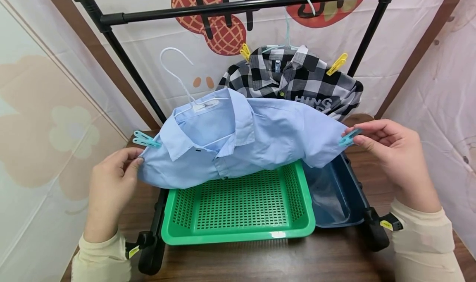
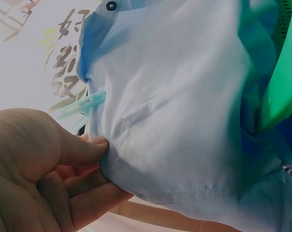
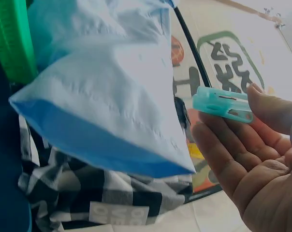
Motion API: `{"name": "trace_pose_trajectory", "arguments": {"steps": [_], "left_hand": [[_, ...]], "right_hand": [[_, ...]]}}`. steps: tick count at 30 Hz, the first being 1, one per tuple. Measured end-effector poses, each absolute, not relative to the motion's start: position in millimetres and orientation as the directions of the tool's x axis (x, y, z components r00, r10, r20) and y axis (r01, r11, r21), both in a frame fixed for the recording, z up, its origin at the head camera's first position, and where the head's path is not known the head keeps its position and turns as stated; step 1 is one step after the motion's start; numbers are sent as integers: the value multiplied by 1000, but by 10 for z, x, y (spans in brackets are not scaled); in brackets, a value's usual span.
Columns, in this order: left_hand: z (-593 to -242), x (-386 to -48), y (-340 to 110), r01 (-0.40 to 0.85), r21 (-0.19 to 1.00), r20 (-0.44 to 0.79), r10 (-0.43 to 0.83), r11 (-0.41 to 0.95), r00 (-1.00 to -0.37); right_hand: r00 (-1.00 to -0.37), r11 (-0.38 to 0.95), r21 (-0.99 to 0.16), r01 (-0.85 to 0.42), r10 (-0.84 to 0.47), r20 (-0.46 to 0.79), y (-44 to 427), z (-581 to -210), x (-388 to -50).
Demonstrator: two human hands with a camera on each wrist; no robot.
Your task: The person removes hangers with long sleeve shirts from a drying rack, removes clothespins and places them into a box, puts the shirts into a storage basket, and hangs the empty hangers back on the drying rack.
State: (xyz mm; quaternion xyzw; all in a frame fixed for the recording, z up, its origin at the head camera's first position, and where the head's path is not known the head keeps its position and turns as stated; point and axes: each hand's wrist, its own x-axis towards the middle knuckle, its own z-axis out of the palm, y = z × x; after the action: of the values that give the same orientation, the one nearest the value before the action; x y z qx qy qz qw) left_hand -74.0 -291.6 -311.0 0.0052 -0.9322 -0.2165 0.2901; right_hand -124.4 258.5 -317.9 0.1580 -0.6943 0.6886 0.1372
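Observation:
A light blue shirt (image 1: 267, 129) on a white hanger (image 1: 174, 73) is spread above a green basket (image 1: 238, 238); the hanger's hook is off the rail. My left hand (image 1: 113, 182) pinches the shirt's left-side edge between thumb and fingers, just below a blue clothespin (image 1: 145, 139) clipped there. With thumb and fingers my right hand (image 1: 398, 158) holds another blue clothespin (image 3: 223, 104) beside the sleeve at the right. The right wrist view shows a gap between that clothespin and the cloth.
Behind, a black and white plaid shirt (image 1: 290, 79) with yellow clothespins (image 1: 337, 64) hangs from a pale hanger (image 1: 287, 29) on the black rack's rail (image 1: 223, 8). A dark blue bin (image 1: 334, 195) stands right of the basket on the wooden table (image 1: 260, 261).

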Motion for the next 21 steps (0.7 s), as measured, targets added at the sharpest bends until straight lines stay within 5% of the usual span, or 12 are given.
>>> {"name": "trace_pose_trajectory", "arguments": {"steps": [6,21], "left_hand": [[-3131,-747,-2915,115,402,527,-127,908,-840],[-3145,-737,-2917,96,405,498,-132,909,-857]], "right_hand": [[-917,48,-916,-399,-31,398,2653,-3164,-1270],[-932,495,-789,-363,-184,313,2824,-3224,-1246]]}}
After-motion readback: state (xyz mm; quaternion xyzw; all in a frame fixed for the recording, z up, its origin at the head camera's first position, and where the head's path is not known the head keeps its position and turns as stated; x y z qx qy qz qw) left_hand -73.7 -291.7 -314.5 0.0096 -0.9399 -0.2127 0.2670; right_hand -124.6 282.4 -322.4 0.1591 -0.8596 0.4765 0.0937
